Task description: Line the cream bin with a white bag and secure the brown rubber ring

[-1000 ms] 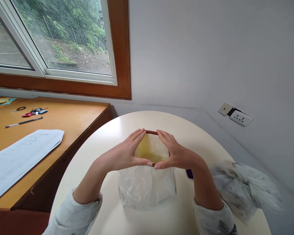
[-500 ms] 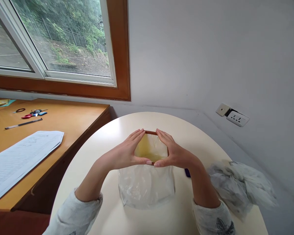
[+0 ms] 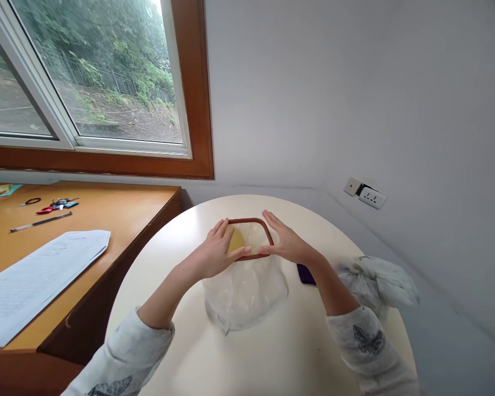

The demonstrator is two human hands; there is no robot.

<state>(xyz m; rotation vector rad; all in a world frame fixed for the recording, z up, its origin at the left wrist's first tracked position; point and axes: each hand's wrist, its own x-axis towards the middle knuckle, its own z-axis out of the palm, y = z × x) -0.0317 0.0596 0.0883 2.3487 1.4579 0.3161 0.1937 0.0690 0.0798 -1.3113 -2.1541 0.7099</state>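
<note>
A rectangular box-like thing with a brown rim (image 3: 247,221) is between my hands over the round table. Its inside looks clear, with a yellow patch on the left; what kind of thing it is I cannot tell. My left hand (image 3: 212,253) grips its left end, fingers at the far rim and thumb along the near rim. At the right end, my right hand (image 3: 291,242) has its fingers spread off the rim, while its thumb tip is at or close to the near right corner. A clear plastic bag (image 3: 245,300) lies just below, on the near side.
The round cream table (image 3: 272,352) also bears a dark purple flat object (image 3: 305,274) by my right forearm and a knotted plastic bag (image 3: 379,283) at right. On the wooden desk (image 3: 140,206) are papers (image 3: 45,280), a pen (image 3: 41,221) and keys (image 3: 60,204).
The brown-rimmed thing has turned so its top faces me more, and has shifted slightly left. My right fingers have lifted off its far edge. The camera view has shifted a little.
</note>
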